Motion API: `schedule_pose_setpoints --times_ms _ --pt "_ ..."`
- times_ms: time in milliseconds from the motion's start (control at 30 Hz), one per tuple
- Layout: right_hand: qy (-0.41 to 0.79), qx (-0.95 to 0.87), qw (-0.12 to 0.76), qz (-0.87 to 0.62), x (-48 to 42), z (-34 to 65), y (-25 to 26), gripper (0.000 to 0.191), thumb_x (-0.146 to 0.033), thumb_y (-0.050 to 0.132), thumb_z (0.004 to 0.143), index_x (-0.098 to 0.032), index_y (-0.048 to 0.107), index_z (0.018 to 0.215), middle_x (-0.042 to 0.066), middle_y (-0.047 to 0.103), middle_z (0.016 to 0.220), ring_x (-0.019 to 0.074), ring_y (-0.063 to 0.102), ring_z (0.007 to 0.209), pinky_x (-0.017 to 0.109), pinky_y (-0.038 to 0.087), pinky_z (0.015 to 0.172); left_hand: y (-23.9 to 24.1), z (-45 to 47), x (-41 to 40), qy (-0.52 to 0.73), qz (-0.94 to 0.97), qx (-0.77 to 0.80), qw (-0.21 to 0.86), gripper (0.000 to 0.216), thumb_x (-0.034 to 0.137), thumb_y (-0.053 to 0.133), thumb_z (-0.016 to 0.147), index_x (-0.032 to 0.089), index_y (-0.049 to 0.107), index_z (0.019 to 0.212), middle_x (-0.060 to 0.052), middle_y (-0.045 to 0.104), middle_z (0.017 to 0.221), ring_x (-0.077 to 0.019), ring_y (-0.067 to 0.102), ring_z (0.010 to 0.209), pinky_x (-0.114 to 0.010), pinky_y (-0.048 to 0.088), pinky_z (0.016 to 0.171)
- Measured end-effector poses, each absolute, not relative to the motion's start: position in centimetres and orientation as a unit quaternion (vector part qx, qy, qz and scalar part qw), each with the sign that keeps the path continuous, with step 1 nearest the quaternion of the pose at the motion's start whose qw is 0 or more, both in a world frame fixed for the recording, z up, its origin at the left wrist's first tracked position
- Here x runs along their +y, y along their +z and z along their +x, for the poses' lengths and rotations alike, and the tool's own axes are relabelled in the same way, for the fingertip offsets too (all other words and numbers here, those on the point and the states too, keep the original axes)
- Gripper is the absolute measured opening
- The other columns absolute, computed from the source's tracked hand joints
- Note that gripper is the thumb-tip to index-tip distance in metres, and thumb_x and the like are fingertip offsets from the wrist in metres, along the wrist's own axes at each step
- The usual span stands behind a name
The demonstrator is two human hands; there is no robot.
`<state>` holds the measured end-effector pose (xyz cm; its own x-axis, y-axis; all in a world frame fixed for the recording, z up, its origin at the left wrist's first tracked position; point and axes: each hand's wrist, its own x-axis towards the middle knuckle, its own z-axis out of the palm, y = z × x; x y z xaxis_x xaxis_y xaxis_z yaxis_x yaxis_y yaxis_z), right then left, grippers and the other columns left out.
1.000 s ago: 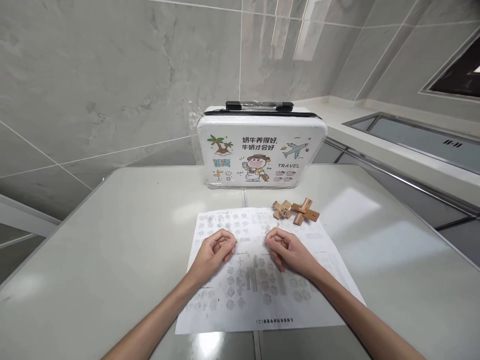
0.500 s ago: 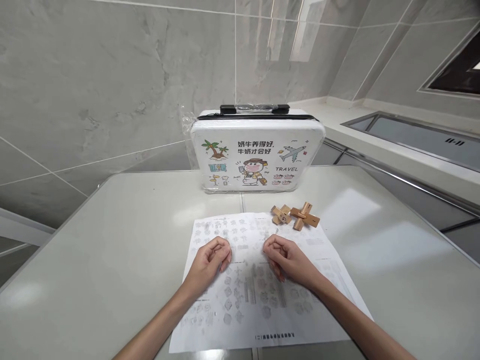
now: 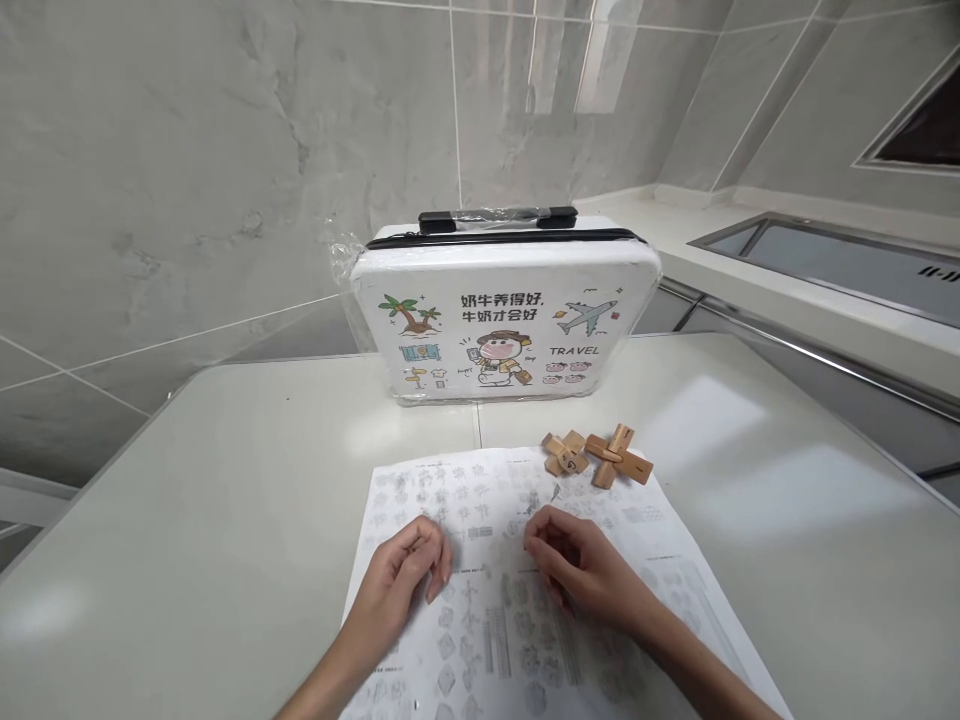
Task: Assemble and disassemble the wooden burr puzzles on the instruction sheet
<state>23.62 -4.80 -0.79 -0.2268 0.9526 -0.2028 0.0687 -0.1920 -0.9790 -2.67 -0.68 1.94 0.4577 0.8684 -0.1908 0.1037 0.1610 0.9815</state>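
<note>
My left hand [image 3: 407, 574] rests on a large printed paper sheet [image 3: 487, 555], its fingers loosely curled inward with nothing in them. My right hand [image 3: 576, 560] lies curled the same way on the sheet's right half, thumb near the forefinger and no object visible in it. Just beyond it, at the sheet's far right corner, sit two wooden interlocking puzzles: a smaller one [image 3: 565, 454] bearing a dark mark, and a larger cross-shaped one [image 3: 618, 457]. Neither hand touches them. A small thin grey object [image 3: 556, 492] is on the paper beyond my right hand.
A white case [image 3: 502, 320] with a black handle, cartoon prints and clear plastic wrap stands at the back of the pale table [image 3: 187, 520]. Behind it rises a grey tiled wall [image 3: 225, 150]. A counter [image 3: 795, 265] with a dark glass panel runs along the right.
The view has shifted, so the case, paper and puzzles appear lower and slightly larger. Both hands stay over the sheet, slightly lower in view, with fingers still curled.
</note>
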Motion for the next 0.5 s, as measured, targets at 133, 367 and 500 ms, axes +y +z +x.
schedule_pose_setpoints --times_ms 133,367,500 --pt "0.593 -0.508 0.378 -0.497 -4.61 23.46 -0.67 0.031 -0.049 0.059 0.104 -0.023 0.054 0.087 -0.007 0.053 0.053 0.0107 0.048 0.04 0.023 0.038 0.043 1.46 -3.01 -0.57 0.298 0.572 0.426 0.635 0.047 0.057 0.048 0.107 0.021 0.053 0.077 0.0 0.052 0.07 -0.0154 0.041 0.063 -0.032 0.033 0.066" --pt "0.608 -0.494 0.373 -0.496 -4.54 23.33 -0.51 0.038 -0.057 0.059 0.102 -0.024 0.053 0.086 -0.007 0.051 0.05 0.011 0.046 0.038 0.023 0.036 0.042 1.53 -3.22 -0.79 0.292 0.566 0.442 0.632 0.049 0.062 0.049 0.106 0.022 0.051 0.078 -0.002 0.056 0.072 -0.0166 0.042 0.064 -0.033 0.035 0.066" --pt "0.617 -0.478 0.376 -0.499 -4.57 23.28 -0.79 0.039 -0.06 0.06 0.102 -0.024 0.054 0.086 -0.007 0.052 0.052 0.0114 0.048 0.039 0.023 0.036 0.041 1.13 -3.53 -0.83 0.298 0.56 0.435 0.639 0.048 0.062 0.049 0.106 0.022 0.051 0.079 -0.003 0.058 0.073 -0.0165 0.042 0.063 -0.034 0.036 0.067"
